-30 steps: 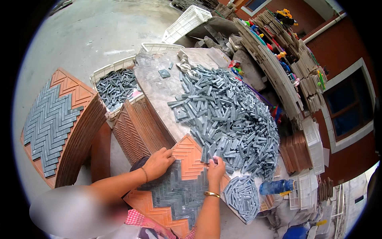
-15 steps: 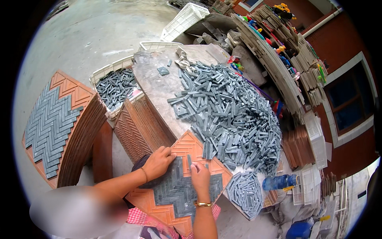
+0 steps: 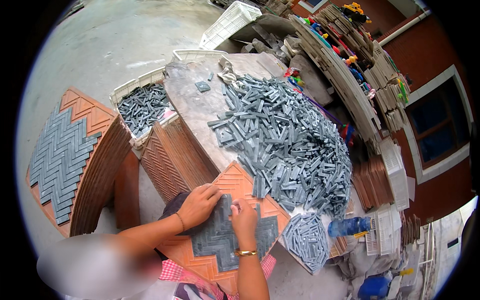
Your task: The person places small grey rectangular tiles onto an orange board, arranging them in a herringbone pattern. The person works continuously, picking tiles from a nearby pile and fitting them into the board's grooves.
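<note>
An orange grooved tray [image 3: 235, 181] is set with one corner pointing away, just beside a big heap of grey strip tiles [image 3: 295, 155] on the table [image 3: 192, 107]. The middle of the tray is filled by a zigzag of grey tiles [image 3: 220, 250], and bare orange grooves can be seen at the far and near ends. The tray's left edge is touched by the left hand [image 3: 202, 202]; its fingers are bent, but whether the edge is gripped cannot be told. The right hand [image 3: 244, 222] is held low over the zigzag, near the far bare grooves. Its fingers are curled close together, and whether a tile is pinched there cannot be told. It looks as if one tile is being fitted into its groove. For the next move, the tile needs to be lined up with its neighbours and pushed flat, while the tray is held steady.
</note>
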